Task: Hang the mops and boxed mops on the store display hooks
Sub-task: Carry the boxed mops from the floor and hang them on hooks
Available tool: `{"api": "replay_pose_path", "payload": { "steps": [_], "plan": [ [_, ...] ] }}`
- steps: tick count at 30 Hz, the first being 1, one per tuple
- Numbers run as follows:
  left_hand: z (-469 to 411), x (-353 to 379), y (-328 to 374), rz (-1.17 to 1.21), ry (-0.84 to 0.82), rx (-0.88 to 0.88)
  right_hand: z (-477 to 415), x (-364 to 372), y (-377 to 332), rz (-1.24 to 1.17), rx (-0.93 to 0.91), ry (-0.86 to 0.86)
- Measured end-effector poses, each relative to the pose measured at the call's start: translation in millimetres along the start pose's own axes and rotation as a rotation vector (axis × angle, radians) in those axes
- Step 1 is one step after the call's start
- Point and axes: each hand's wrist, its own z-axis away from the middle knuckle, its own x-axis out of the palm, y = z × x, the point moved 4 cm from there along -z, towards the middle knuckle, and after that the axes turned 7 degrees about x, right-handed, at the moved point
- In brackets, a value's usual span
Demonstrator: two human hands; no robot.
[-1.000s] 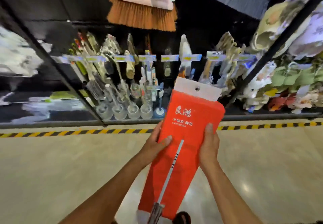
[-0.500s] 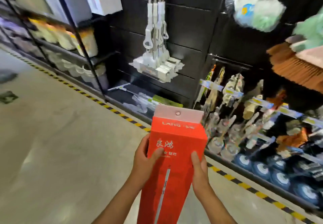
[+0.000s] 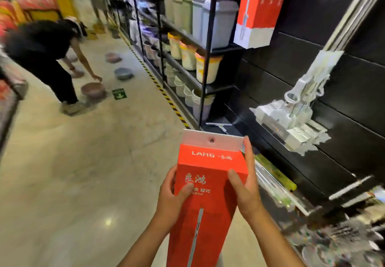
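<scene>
The left hand grips the box by its left edge, thumb pressed on the red front. The right hand holds the right edge, thumb on the front and a finger stretched up beside the white tab. The box stands upright between them, near and low in the middle of the view, above the floor, and its lower end runs out at the bottom. It looks like a long, thin carton, stiff along its edges but likely to dent on the broad faces. It is probably light for its length, so the bottom may swing if it is held only at the top. The print seems smooth, so fingers wrapped round the edges look safer than flat palms. The tab has a hole in its middle, so the best hold is probably just below the tab, leaving the hole free for a hook. Far right, a hung box sits high on the dark wall, with mops hanging to its right.
</scene>
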Motion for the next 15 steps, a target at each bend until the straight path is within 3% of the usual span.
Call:
{"api": "replay_pose_path", "payload": {
  "steps": [15],
  "plan": [
    [-232.9,-154.2,16.0,-0.152,0.437,0.077,-283.4,215.8,35.0,-0.041,-0.012,-0.464]
  ]
}}
